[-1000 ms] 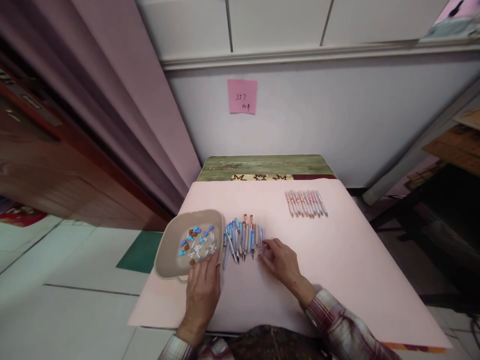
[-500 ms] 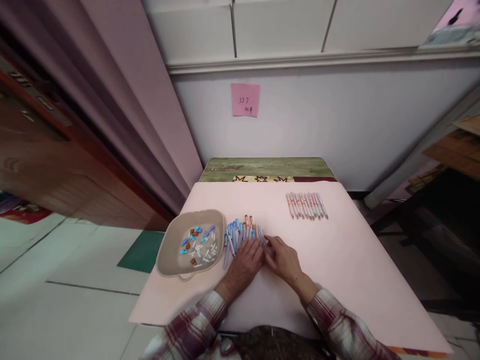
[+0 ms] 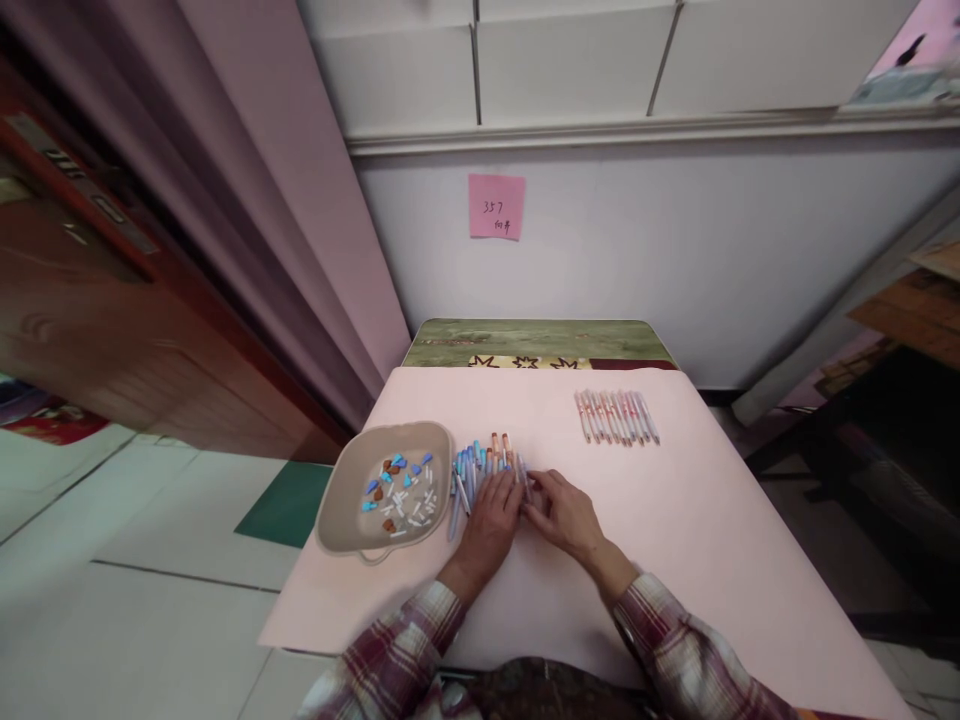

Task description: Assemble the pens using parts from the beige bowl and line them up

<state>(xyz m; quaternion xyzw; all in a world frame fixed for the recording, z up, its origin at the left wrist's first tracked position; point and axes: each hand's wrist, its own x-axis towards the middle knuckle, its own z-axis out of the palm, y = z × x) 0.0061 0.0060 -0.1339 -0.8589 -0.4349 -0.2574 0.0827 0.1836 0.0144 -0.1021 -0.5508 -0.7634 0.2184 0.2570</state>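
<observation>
A bunch of pens [image 3: 469, 470] with blue, light blue and brown ends lies on the pink table cover. My left hand [image 3: 491, 510] rests over their lower parts, its fingers stretched out and lying flat. At the bunch's right edge, my right hand [image 3: 562, 510] has thumb and index finger closed on a pen [image 3: 525, 480], which they partly hide. Left of the bunch stands a beige basin [image 3: 330, 500] holding small blue and brown caps [image 3: 386, 475] and short white sticks [image 3: 401, 505]. Farther right, several clear pens [image 3: 616, 417] lie side by side in a row.
The pink cover [image 3: 675, 580] lies over a table whose green wood-patterned far end [image 3: 540, 338] shows by the wall. A pink note [image 3: 496, 207] is stuck on the wall. A curtain [image 3: 300, 200] and a brown door [image 3: 150, 330] stand at left, dark furniture [image 3: 892, 440] at right.
The view has shifted slightly. My left hand has drawn back a little from the right edge of the bunch; my right hand stays by the rightmost pens.
</observation>
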